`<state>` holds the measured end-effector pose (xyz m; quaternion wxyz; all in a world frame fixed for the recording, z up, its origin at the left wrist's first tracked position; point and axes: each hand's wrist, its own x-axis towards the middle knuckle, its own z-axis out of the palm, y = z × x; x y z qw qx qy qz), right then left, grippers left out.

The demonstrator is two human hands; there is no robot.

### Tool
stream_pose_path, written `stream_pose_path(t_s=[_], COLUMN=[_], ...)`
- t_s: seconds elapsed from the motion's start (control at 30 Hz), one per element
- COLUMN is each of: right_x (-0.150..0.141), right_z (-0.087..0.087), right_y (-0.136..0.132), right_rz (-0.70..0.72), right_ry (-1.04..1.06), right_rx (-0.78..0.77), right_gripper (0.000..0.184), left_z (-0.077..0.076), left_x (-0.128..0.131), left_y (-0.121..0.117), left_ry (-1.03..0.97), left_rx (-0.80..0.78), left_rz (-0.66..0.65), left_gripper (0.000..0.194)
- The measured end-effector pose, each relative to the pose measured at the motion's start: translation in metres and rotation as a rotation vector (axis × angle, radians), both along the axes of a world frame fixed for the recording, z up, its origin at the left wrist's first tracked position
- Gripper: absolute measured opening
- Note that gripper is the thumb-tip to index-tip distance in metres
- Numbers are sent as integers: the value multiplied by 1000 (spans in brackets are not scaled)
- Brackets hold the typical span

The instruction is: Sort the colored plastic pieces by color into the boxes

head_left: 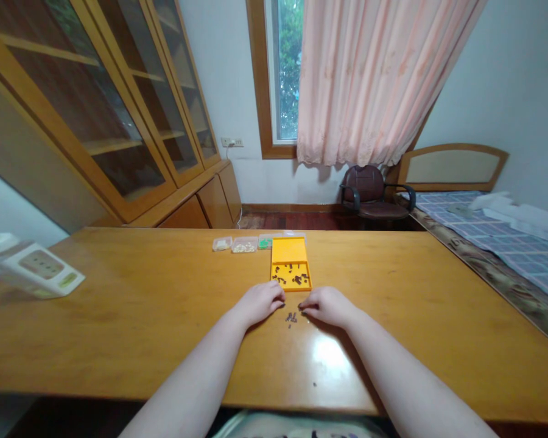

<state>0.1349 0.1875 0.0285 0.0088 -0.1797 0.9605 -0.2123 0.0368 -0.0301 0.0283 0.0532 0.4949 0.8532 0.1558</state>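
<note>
My left hand (pixel 262 302) rests at the lower left corner of an open yellow box (pixel 290 250), its fingers curled together. Whatever those fingertips may hold is too small to make out. Across from it, my right hand (pixel 327 306) pinches a small dark brown piece (pixel 300 307) between thumb and finger, just off the tabletop or touching it; I cannot tell which. Between the hands lies a loose little group of brown pieces (pixel 291 317), like tiny building bricks. More dark pieces (pixel 298 280) are scattered in the box's near half, and its far half is a bare yellow panel.
Clear plastic trays stand behind the box: one with cream pieces (pixel 243 246), one with green pieces (pixel 265 243), and a small pale one (pixel 222 244). A white appliance (pixel 31 267) sits on the wooden table (pixel 155 328) at left. A chair (pixel 368 191) stands beyond.
</note>
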Motion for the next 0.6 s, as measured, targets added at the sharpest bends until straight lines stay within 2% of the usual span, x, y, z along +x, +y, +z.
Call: stream_pose_path(t_s=[0.27, 0.43, 0.5, 0.6], right_x=[-1, -1, -2, -2], right_z=[-3, -4, -4, -5], right_y=[-10, -12, -12, -12], right_rz=[-1, -14, -20, -22], right_ry=[66, 63, 63, 84], right_rx=[116, 134, 127, 111], right_gripper=[21, 21, 21, 20], left_z=[-3, 2, 3, 1], left_x=[0, 2, 1, -3], left_y=[2, 2, 5, 10], left_ry=[27, 73, 110, 143], left_rx=[-48, 24, 68, 104], left_rz=[9, 7, 54, 194], left_gripper=[6, 9, 11, 16])
